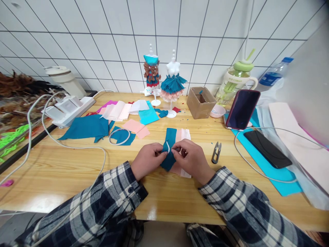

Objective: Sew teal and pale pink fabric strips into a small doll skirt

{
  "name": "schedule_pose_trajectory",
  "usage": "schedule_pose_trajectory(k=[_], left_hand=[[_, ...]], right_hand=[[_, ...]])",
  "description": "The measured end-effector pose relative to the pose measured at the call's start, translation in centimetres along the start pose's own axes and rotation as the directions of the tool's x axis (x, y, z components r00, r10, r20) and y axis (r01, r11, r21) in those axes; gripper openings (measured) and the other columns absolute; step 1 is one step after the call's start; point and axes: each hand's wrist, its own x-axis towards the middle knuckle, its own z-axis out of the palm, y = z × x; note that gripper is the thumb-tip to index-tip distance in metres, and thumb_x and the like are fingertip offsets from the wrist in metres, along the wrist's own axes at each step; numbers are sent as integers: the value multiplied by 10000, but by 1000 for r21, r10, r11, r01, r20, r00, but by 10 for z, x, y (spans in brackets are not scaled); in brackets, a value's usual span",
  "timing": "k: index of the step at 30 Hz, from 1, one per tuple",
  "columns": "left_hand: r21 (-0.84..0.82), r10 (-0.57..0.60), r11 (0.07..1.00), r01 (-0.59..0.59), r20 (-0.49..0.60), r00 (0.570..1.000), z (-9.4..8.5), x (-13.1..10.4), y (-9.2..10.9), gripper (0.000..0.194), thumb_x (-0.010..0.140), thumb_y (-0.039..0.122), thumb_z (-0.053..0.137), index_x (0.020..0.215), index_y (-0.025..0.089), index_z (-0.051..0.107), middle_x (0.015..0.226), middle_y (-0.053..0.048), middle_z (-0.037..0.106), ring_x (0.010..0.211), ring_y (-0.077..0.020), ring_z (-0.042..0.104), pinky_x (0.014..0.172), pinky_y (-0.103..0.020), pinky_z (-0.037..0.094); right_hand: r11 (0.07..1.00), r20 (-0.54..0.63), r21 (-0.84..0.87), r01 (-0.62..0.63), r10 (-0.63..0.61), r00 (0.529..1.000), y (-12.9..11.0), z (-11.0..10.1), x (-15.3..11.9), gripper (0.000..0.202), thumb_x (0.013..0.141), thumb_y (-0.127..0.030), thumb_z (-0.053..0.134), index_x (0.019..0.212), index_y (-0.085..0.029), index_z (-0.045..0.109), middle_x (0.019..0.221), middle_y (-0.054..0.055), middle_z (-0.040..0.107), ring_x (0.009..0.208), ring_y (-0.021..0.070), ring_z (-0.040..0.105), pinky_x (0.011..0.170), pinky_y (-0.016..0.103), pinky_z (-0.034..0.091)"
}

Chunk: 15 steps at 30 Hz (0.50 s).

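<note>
At the middle of the table, my left hand (147, 159) pinches the edge of a small teal fabric piece (166, 146). A short curved white strip (168, 147) shows on that piece, beside my fingertips. Opposite it, my right hand (191, 157) has thumb and finger closed near the same piece; what lies between them is too small to make out. Under both hands rests a teal fabric strip (170, 134), and partly beneath it are pale pink fabric strips (185, 134). Thread snips (216, 153) lie to the right of my right hand.
Two small dress forms (173, 84) stand at the back, near a cardboard box (202, 104). Fabric scraps (87, 127) and a white ring (119, 141) lie left. A propped phone (243, 109), another phone (267, 147) and a cable (239, 151) are right. A power strip (69, 111) sits back left.
</note>
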Motion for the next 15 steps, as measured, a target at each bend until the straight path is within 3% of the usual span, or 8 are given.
schedule_pose_trajectory(k=[5, 15], left_hand=[[60, 35, 998, -33, -19, 999, 0, 0, -1, 256, 837, 287, 515, 621, 164, 571, 611, 18, 510, 622, -128, 487, 585, -236, 355], [115, 133, 984, -133, 8, 991, 3, -3, 1, 219, 860, 276, 518, 704, 164, 622, 687, -7, 579, 682, -142, 525, 636, -245, 387]], right_hand=[[1000, 37, 28, -8, 7, 999, -2, 0, 0, 108, 801, -210, 621, 892, -197, 676, 724, -11, 587, 630, 115, 536, 602, 245, 411], [987, 57, 105, -121, 115, 992, -2, 3, 2, 48, 743, -191, 635, 739, -199, 682, 643, -17, 608, 580, 110, 521, 562, 233, 410]])
